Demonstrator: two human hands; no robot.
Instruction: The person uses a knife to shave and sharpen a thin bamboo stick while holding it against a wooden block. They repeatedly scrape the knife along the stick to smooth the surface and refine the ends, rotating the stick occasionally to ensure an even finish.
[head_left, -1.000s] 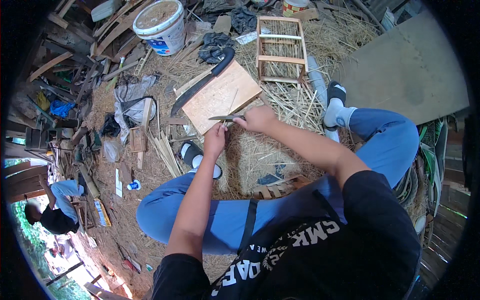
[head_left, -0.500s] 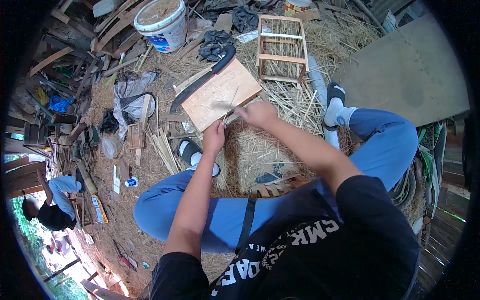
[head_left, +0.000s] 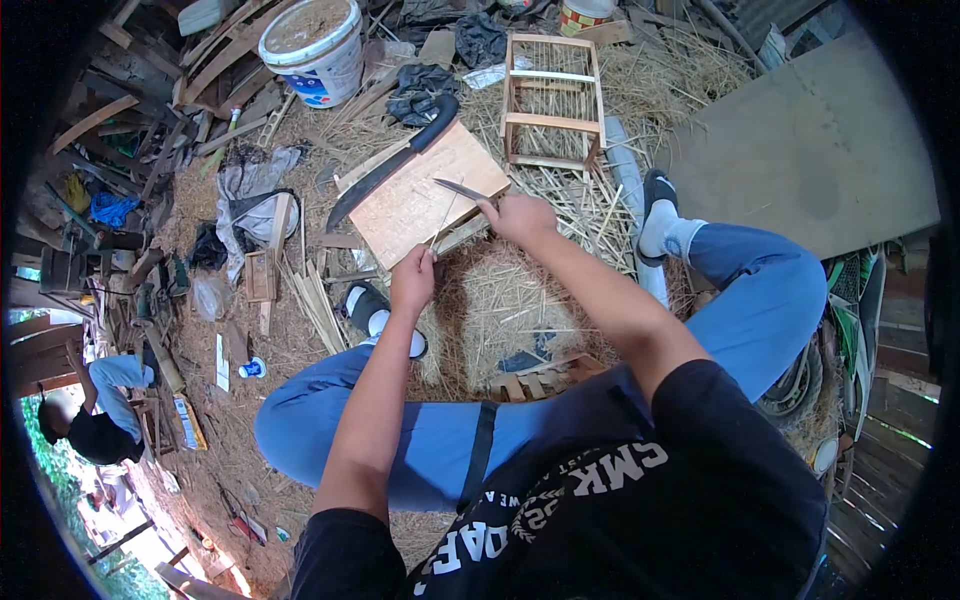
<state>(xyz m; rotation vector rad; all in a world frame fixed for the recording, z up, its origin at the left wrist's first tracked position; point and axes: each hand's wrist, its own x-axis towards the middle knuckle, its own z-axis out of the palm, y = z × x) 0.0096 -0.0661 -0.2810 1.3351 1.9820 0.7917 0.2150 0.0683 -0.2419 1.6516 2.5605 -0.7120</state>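
I'm watching the left hand [head_left: 412,281] pinching a thin pale stick [head_left: 446,217] over the rectangular light-wood block [head_left: 392,222]; the right hand [head_left: 523,218] is gripping a narrow grey knife [head_left: 459,188]. A slipping stick could be sending the blade into the left fingers.

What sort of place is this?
Likely a rough woodworking shed: the right hand holds a knife over a wooden board, a slatted wooden frame is nearby, and straw-like scraps lie strewn about.
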